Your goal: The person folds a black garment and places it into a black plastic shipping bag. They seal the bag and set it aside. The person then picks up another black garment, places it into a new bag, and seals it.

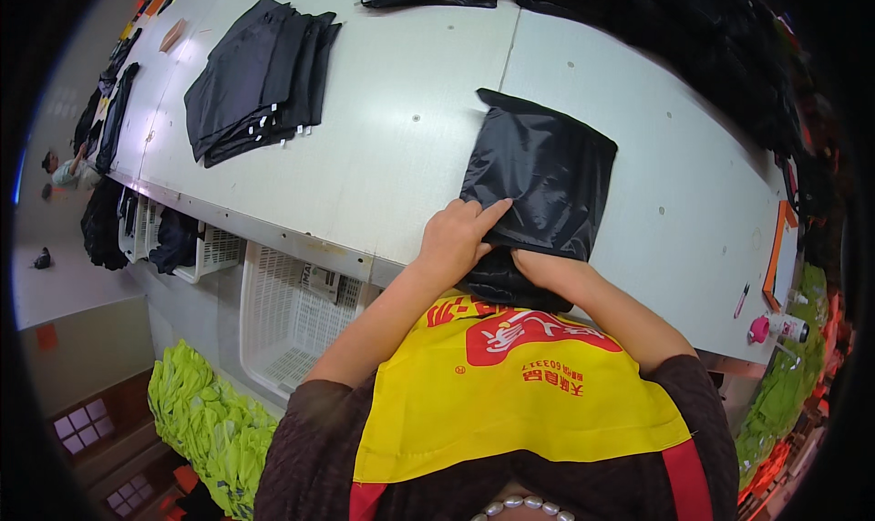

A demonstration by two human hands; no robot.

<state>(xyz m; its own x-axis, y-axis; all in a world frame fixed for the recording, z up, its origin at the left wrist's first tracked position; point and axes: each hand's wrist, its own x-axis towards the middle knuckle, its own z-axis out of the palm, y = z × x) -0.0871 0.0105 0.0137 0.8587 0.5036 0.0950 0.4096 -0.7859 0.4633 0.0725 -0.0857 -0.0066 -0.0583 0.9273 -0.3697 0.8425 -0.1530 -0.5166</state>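
- From my remote post I view one station through the head camera; both hands are at the near side of the table (392, 147).
- Cloth (551, 170): black, glossy, laid nearly flat on the table directly in front of the wearer, a little right of centre in the view.
- Left hand (451, 240): at the near left corner of the cloth. The index finger is extended and touches the upper face; the thumb stands apart from it, lower down. I cannot tell whether any cloth is pinched.
- Right hand (544, 270): passes beneath the near edge of the cloth. Its fingers are covered, so I cannot tell whether they grasp anything.
- Governing relation: the cloth extends forward and right from the left hand, and ahead, slightly right, from the right hand. Neither is nearer; both are at the cloth, one above, one below.
- Axis: the outline is close to square, so I record no clear long axis. The side edges run away from the wearer, leaning right at the far end; lens bending may affect this.
- Bunch (512, 284): black, below the near edge, between the hands and the apron (519, 421). I cannot tell whether it joins the cloth.
- Pile (260, 74): black pieces with small white tags, on the table, well apart to the left.
- Crate (259, 288): white, slotted, below table level, left of the left forearm.
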